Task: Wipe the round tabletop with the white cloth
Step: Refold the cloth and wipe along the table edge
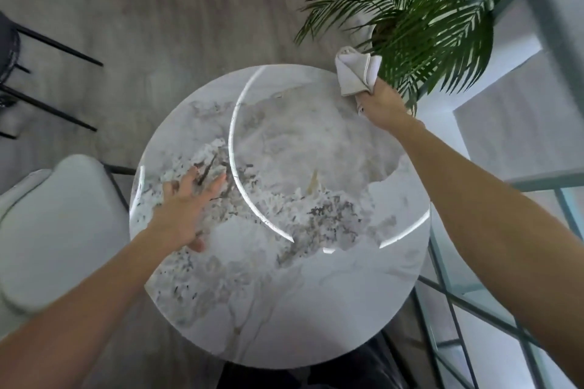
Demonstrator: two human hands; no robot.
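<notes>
Seen from the head camera, looking straight down: round tabletop [284, 262] of glossy white marble, veined grey and brown with dark speckled patches through the middle, crossed by thin curved arcs of reflected light. Around it, pale wood-grain floor [142, 9]; a cushioned light chair [53, 215] just beside the left rim; thin black chair legs [47, 104] farther left; a green palm plant [426, 9] past the far right rim, fronds reaching near the table; glass panels in dark metal framing [474, 309] along the right.

White cloth [355, 74] at the far right edge of the tabletop, bunched and folded into a soft wedge with a stitched hem, off-white, matte, slightly plush; upper part lifted over the rim toward the plant, lower part down at the marble.

Right hand [380, 104] closed around the lower end of the cloth, fingers curled under and mostly hidden, arm stretched across the right side of the table.

Left hand [186, 208] spread wide open, fingers splayed, palm down on the left part of the marble, holding nothing; blurred, so contact along the fingertips cannot be told
</notes>
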